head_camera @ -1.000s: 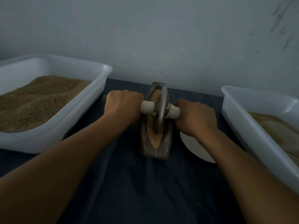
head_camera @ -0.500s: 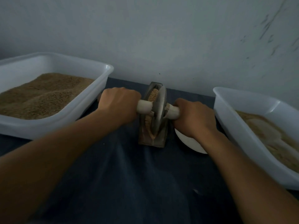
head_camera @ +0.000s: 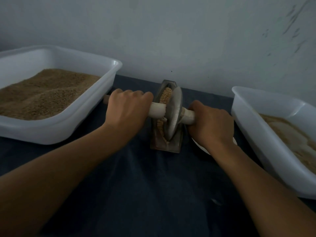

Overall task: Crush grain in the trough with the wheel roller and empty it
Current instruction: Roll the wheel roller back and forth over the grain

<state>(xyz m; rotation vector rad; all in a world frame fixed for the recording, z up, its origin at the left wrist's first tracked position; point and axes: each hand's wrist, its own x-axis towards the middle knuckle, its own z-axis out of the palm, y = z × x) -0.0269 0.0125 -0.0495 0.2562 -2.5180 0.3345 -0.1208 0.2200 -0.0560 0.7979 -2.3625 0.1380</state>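
Head view. My left hand (head_camera: 127,111) and my right hand (head_camera: 211,124) each wrap a closed grip round one end of the pale wooden handle (head_camera: 157,110) that passes through the wheel roller (head_camera: 173,115); the fingers curl over the top of the handle and the knuckles face the camera. The metal disc stands on edge, tilted slightly, with its lower rim seated in the narrow trough (head_camera: 166,144). The trough sits on the dark cloth-covered surface (head_camera: 145,194), between my two forearms and close to the wall (head_camera: 171,31), its long axis running away from me. Tan grain (head_camera: 165,96) lies in the trough, heaped at the far end beyond the disc and along the left side of the disc. To the left, a white tub (head_camera: 56,132) holds brown grain; to the right, a second white tub (head_camera: 266,144) holds paler, finer material. The edge of a white plate (head_camera: 201,147) shows beneath my right wrist, just beside the trough.
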